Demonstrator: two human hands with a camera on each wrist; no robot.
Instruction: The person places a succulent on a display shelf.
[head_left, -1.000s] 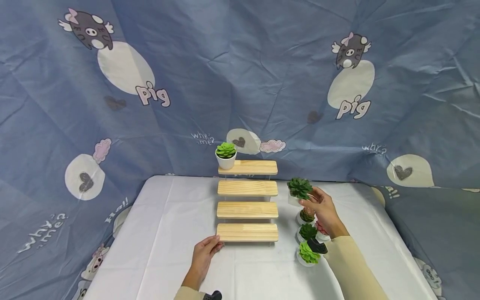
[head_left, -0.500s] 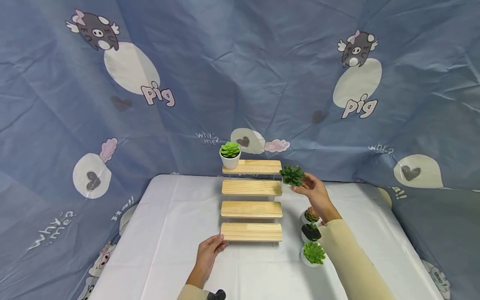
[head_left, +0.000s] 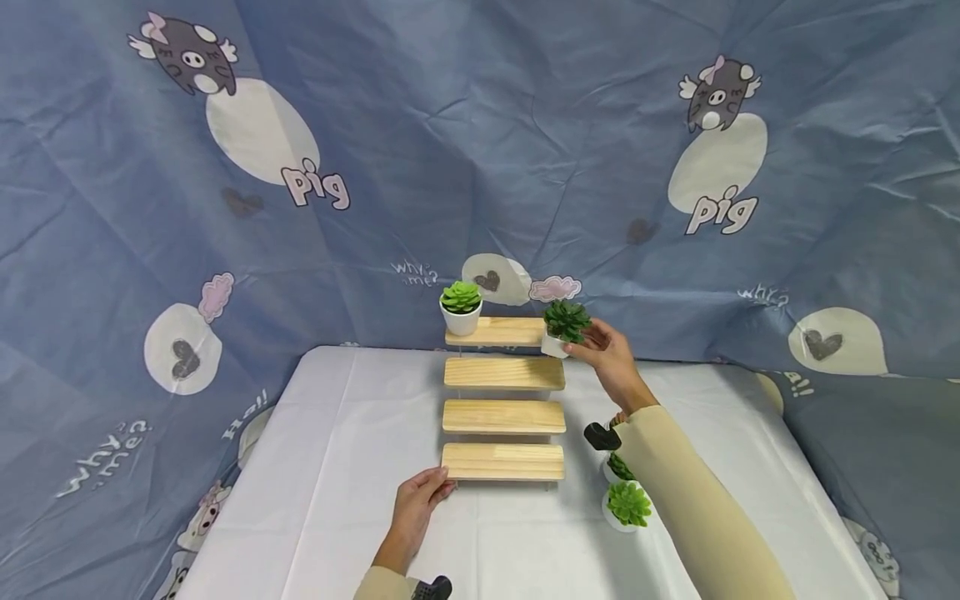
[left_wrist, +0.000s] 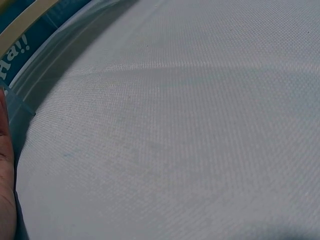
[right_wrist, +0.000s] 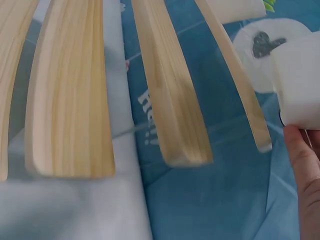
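My right hand (head_left: 615, 367) holds a dark green artificial succulent (head_left: 567, 321) by its white pot, over the right end of the top board of a four-tier display stand with wooden boards (head_left: 504, 462). In the right wrist view the white pot (right_wrist: 300, 82) appears beside and above the top board's end, with a thumb or finger (right_wrist: 302, 162) at its lower edge. A bright green succulent (head_left: 461, 298) in a white pot stands at that board's left end. My left hand (head_left: 415, 510) pinches the lowest board's front left corner; in the left wrist view only part of that hand (left_wrist: 6, 170) shows.
Right of the stand, a bright green potted succulent (head_left: 628, 505) and a dark green one (head_left: 619, 467) stand on the white tablecloth (head_left: 360, 450). The right sleeve (head_left: 697, 492) hides most of the plants behind. A blue patterned cloth (head_left: 420, 183) hangs behind the table.
My right hand has carried the dark green succulent up and left, from beside the stand to over the top board's right end. The left hand stays at the lowest board's corner.
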